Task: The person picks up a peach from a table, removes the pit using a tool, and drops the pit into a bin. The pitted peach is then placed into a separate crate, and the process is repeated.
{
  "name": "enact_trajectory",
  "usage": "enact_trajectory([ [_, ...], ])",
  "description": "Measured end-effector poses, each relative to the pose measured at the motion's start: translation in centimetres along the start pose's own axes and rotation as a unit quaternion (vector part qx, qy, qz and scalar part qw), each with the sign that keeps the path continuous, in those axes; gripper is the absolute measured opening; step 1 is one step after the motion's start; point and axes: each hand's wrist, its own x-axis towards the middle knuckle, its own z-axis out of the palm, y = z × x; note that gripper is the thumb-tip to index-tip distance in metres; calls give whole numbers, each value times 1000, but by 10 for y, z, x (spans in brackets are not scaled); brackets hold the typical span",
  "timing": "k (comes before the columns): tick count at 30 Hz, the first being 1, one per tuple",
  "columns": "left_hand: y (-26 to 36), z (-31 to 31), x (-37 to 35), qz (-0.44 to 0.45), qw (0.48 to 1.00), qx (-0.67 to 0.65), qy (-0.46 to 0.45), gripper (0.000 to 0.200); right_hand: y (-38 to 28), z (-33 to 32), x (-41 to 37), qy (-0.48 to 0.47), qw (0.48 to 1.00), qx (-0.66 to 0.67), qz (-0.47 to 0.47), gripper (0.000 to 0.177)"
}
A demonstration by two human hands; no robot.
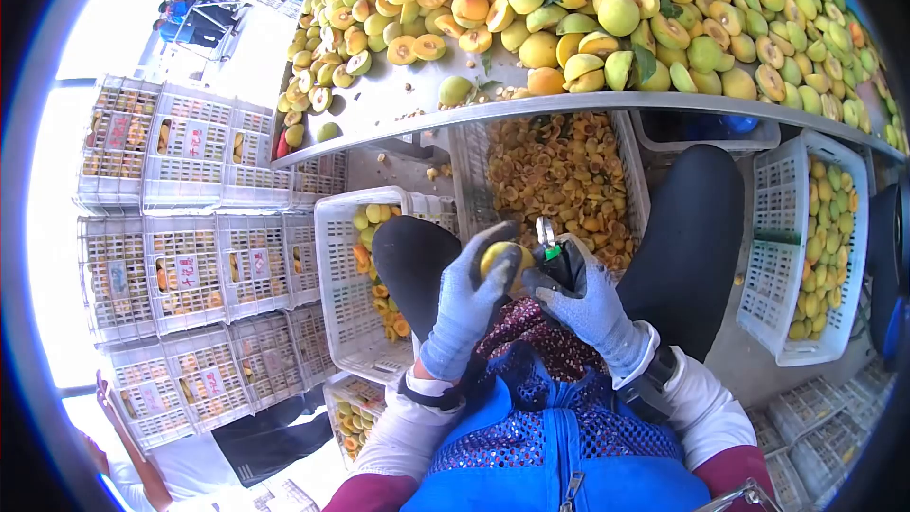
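My left hand (471,294), in a grey-blue glove with dark fingertips, is closed round a yellow-green fruit (507,260). Just to its right, my right hand (586,296), gloved alike, grips a small tool (551,245) with a metal head and a green and black body. The metal end points up, close beside the fruit but apart from it. Both hands are over my lap, in front of a crate (633,180) filled with halved, pitted fruit pieces (559,171).
A metal table (417,121) heaped with whole and halved fruit spans the top. White crates (355,360) of fruit stand at my left and right (758,299). Stacked crates (190,190) fill the left side. A person (161,474) is at lower left; others (194,24) are farther back.
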Motion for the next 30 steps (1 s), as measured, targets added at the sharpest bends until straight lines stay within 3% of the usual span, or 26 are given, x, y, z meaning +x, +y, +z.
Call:
enact_trajectory([
  [3, 4, -3, -2, -76, 994, -11, -72, 33, -5, -4, 0, -24, 998, -63, -8, 30],
  [4, 5, -6, -2, -17, 997, 5, -81, 32, -6, -5, 1, -38, 996, -80, -7, 30],
  [7, -9, -1, -5, -63, 995, -74, -5, 32, -2, 3, 0, -48, 997, 61, 22, 30],
  [9, -3, 16, -14, -13, 992, -118, 37, 35, -5, 13, -4, -5, 984, 165, 64, 28],
  [11, 0, 27, -11, 8, 979, -182, 96, 34, -5, 16, -5, 22, 990, 130, 43, 29],
  [13, -15, 23, -10, -3, 986, -128, 110, 32, -2, 14, -1, 28, 998, -42, -41, 34],
  [16, -24, 15, -12, -27, 989, -96, 111, 28, -22, 11, -1, 22, 958, -254, -129, 28],
  [18, -19, 18, -13, -71, 982, -130, 118, 27, -20, 10, -3, 4, 945, -295, -141, 28],
  [20, -25, 20, -14, -41, 988, -92, 117, 26, -20, 10, -9, -26, 916, -366, -163, 28],
  [23, -18, 21, -15, -50, 985, -98, 135, 28, -15, 13, -19, -38, 893, -397, -206, 28],
  [24, -15, 22, -10, -55, 981, -115, 148, 28, -18, 15, -26, -103, 887, -403, -200, 28],
  [25, -13, 21, -9, -62, 976, -131, 161, 28, -18, 16, -26, -100, 902, -381, -179, 28],
  [26, -17, 20, -6, 16, 982, -90, 167, 30, -19, 16, -26, -99, 915, -359, -156, 29],
  [29, -6, 14, -3, -4, 985, -59, 163, 30, -28, 8, -19, -46, 962, -251, -95, 29],
  [30, -6, 12, -6, -31, 986, -62, 152, 30, -29, 4, -17, -45, 950, -293, -102, 30],
])
